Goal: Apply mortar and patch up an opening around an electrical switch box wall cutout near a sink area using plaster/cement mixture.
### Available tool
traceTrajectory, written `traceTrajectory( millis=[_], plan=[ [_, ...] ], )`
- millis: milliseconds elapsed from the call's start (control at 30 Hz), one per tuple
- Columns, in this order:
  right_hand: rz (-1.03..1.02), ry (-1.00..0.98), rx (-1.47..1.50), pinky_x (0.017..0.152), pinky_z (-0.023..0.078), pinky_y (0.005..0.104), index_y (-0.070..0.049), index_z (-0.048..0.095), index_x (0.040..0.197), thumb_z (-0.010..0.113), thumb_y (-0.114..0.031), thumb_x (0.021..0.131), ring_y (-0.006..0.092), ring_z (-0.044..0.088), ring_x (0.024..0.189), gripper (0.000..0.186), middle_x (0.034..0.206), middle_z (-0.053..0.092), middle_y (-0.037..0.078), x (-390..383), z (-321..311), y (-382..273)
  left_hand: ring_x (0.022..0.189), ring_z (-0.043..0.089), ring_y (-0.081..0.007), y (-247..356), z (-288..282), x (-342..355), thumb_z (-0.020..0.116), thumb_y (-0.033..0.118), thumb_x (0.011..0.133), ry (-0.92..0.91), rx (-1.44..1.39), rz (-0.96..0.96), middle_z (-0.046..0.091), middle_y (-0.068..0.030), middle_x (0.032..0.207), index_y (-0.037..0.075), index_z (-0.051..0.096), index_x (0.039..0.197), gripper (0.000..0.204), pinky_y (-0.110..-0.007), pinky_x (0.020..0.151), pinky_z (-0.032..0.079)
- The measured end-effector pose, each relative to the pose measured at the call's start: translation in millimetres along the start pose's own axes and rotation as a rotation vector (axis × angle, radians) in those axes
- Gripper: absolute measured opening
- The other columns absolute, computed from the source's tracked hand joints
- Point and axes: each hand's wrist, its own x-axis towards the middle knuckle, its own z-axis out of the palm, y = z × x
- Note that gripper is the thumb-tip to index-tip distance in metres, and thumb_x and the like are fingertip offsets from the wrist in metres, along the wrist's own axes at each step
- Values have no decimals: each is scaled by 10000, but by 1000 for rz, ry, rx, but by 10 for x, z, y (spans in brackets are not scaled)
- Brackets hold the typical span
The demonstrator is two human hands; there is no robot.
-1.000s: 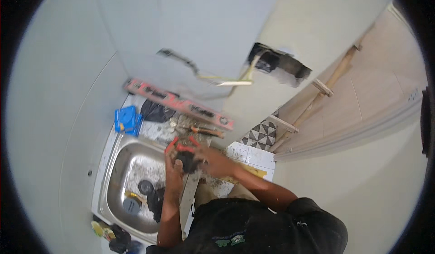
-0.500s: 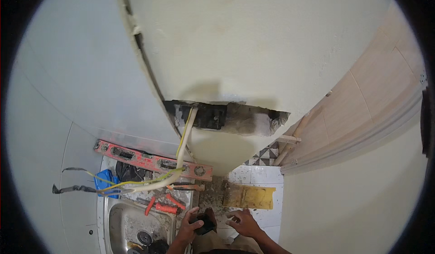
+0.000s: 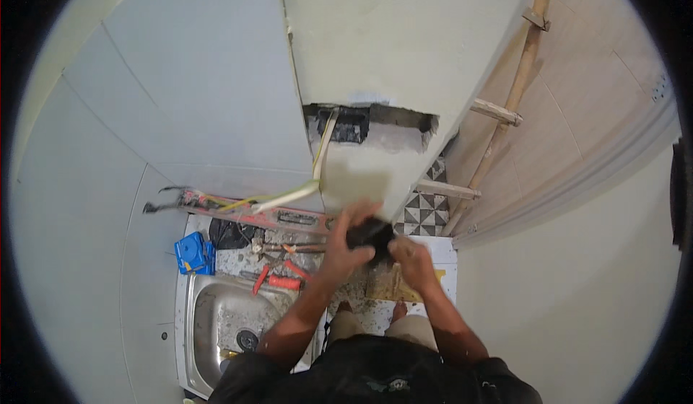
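Note:
In front of me, my left hand [image 3: 342, 251] grips the left side of a black electrical box [image 3: 372, 238], thumb across its lower part. My right hand [image 3: 414, 263] is closed at the box's right edge, fingers bent against it; both are smeared by motion. Beyond them, a long cut-out [image 3: 403, 135] is broken into the cream wall. A similar black box [image 3: 350, 128] is set in its left part. A white cable [image 3: 292, 198] with yellow and green wires comes out there and bends left, its ends wrapped in dark tape.
At left, a red spirit level [image 3: 278, 216] leans along the wall behind a debris-covered counter. Red-handled pliers [image 3: 285, 282], a blue box [image 3: 193, 254] and a black bag [image 3: 231, 234] lie by a steel sink [image 3: 206, 332]. A wooden ladder [image 3: 505, 115] leans at right. Below lies a yellow board [image 3: 382, 286].
Both hands have risen and come forward with the black box. My right hand, apart from it before, now touches its right edge. The view has tilted down, showing my torso and legs.

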Motion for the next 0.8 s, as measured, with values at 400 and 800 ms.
traceTrajectory(
  millis=[400,800],
  plan=[
    [-451,605,646,722,551,252,118,591,1140,647,-67,899,121,632,796,308,977,658,135,654,-76,-896,770,670,-178,474,562,787,745,-3,765,457,477,619,656,-150,939,-34,684,985,231,-263,658,543],
    [-505,827,-3,612,463,290,8,692,1029,671,-156,885,155,588,662,220,803,631,94,888,-213,-746,870,684,-232,284,475,1005,692,-39,762,522,612,651,675,-162,998,-21,697,1010,248,-304,767,570]
  ],
)
